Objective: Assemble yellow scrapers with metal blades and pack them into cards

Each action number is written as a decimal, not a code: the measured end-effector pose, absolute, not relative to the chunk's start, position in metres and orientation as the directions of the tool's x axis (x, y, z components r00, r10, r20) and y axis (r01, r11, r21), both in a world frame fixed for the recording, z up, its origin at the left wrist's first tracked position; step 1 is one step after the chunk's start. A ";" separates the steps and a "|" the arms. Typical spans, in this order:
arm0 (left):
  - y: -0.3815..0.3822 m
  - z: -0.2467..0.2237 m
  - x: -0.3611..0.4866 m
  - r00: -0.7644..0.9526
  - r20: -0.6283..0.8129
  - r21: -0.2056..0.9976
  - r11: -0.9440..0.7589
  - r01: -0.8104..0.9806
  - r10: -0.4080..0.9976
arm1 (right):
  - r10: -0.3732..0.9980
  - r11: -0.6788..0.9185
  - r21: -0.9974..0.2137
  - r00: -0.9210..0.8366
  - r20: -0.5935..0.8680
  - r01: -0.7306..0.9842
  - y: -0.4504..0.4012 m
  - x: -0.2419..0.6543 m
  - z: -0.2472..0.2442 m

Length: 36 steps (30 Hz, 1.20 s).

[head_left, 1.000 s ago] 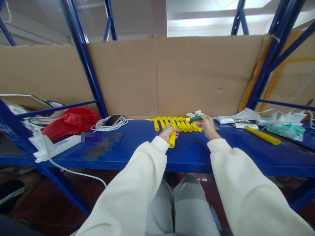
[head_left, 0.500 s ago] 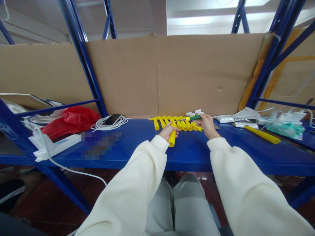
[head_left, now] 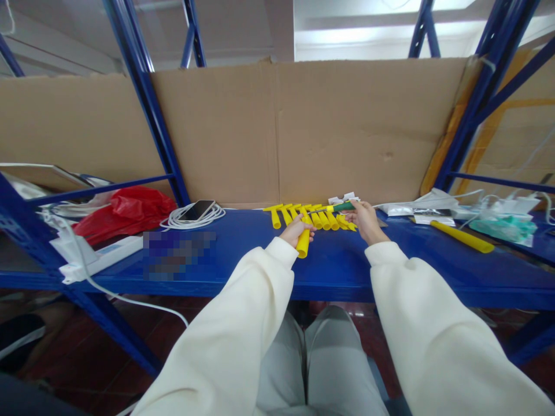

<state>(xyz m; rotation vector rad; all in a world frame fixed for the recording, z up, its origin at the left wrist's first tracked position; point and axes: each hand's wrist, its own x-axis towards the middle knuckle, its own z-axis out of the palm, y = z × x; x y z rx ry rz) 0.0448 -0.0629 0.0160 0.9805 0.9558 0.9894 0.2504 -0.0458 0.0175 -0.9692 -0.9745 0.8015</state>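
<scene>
My left hand [head_left: 296,230] is closed around a yellow T-shaped piece with a round, tube-like handle [head_left: 303,245], its thick end pointing toward me. My right hand [head_left: 363,221] is wrapped around the green grip of a screwdriver [head_left: 344,206] with a yellow collar. The screwdriver lies nearly level, its thin shaft pointing left to the top of the piece in my left hand. Whether the tip touches that piece I cannot tell. Behind my hands several similar yellow T-shaped pieces [head_left: 276,219] lie in a row on the blue shelf [head_left: 243,248].
A phone [head_left: 198,211] rests on a coiled white cable [head_left: 173,221] at left, near a red plastic bag [head_left: 130,208] and a white power strip [head_left: 113,254]. At right lie a yellow tube [head_left: 463,237] and a pale green bag [head_left: 505,228]. A cardboard panel [head_left: 338,127] stands behind.
</scene>
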 end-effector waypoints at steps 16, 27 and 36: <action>-0.065 0.017 0.046 0.243 -0.180 0.952 0.230 -0.201 0.953 | 0.881 0.405 -0.899 0.334 0.336 -0.166 -0.055 0.247 0.022; -0.066 0.018 0.047 0.232 -0.182 0.954 0.229 -0.194 0.956 | 0.821 0.447 -0.893 0.417 0.390 -0.046 -0.052 0.247 0.020; -0.068 0.020 0.047 0.236 -0.180 0.956 0.226 -0.185 0.955 | 0.844 0.441 -0.890 0.391 0.367 -0.118 -0.057 0.245 0.022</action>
